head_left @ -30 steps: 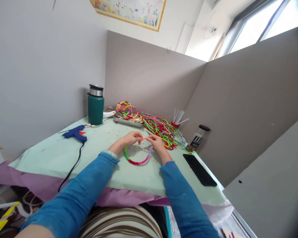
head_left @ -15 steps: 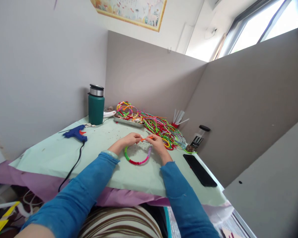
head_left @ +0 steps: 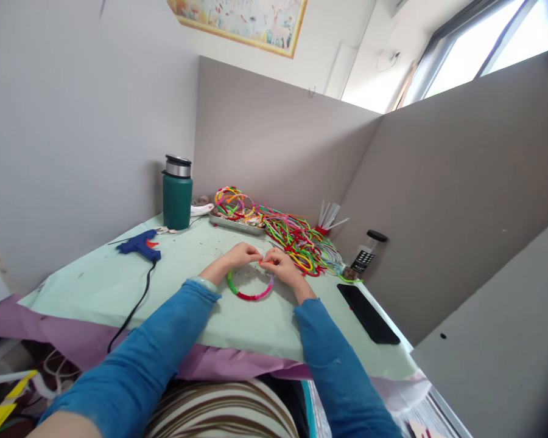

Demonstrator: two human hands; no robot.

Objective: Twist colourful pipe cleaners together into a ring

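Observation:
A ring wrapped in green, red, pink and purple fuzzy stems (head_left: 252, 297) hangs between my hands, low over the table. My left hand (head_left: 243, 254) pinches the ring's upper left part, fingers pressed together. Close beside it, my right hand (head_left: 281, 265) is closed on a short orange stem (head_left: 265, 262) at the top of the ring. The fingertips of both hands nearly meet there and hide part of the orange stem.
Behind my hands lie a heap of coloured stems (head_left: 296, 234) and a metal tray (head_left: 240, 225). Left stand a green bottle (head_left: 177, 201) and a blue glue gun (head_left: 139, 244) with its cord. Right are a black phone (head_left: 368, 313) and a clear jar (head_left: 363, 258).
My right hand has moved left, closer to my left hand, and its fingers have curled over the orange stem. The ring has shifted slightly left.

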